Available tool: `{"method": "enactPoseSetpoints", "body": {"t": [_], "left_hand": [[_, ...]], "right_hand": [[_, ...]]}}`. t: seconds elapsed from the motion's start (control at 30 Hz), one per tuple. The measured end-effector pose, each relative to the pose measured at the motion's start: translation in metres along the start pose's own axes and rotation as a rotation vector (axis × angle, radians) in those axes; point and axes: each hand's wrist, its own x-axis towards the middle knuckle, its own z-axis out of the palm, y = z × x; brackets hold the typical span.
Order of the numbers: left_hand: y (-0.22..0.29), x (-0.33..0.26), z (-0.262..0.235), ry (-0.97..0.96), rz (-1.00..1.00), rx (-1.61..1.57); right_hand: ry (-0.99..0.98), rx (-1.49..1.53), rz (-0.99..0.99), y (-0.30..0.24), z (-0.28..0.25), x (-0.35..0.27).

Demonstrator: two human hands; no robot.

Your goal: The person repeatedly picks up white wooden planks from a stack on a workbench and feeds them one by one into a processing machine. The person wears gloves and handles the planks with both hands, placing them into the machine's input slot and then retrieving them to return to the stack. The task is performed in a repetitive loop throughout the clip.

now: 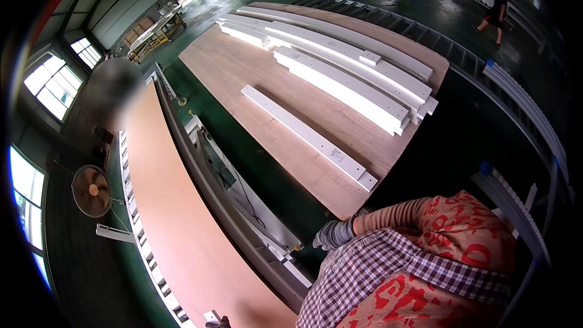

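Note:
My right hand (334, 235), in a grey striped glove, hangs just off the near corner of a wooden tabletop (243, 73). Its fingers are loosely extended and nothing shows in them. At the lower edge, only the dark gloved fingertips of my left hand (221, 323) come into view. They lie against the end of a small white piece (211, 316) over a long pinkish panel (176, 206); the rest of that hand is cut off. On the tabletop a single white bar (310, 136) lies apart from several stacked white bars (340, 85).
The panel rests on a roller conveyor (143, 240), with a dark rail along its right side. A round fan (92, 191) stands at left. Ladder-like metal frames (419, 33) run behind the tabletop. Two people are in the far right background; a blurred shape is at upper left.

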Motion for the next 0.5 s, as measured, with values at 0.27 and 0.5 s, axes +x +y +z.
{"method": "enactPoseSetpoints", "body": {"t": [0.27, 0.5], "left_hand": [[0.356, -0.028, -0.092, -0.308, 0.354, -0.221], [0.511, -0.152, -0.11, -0.576, 1.018, -0.319]], "right_hand": [[0.629, -0.009, -0.201, -0.037, -0.106, -0.039], [0.3, -0.372, -0.036, -0.033, -0.171, -0.083]]}}
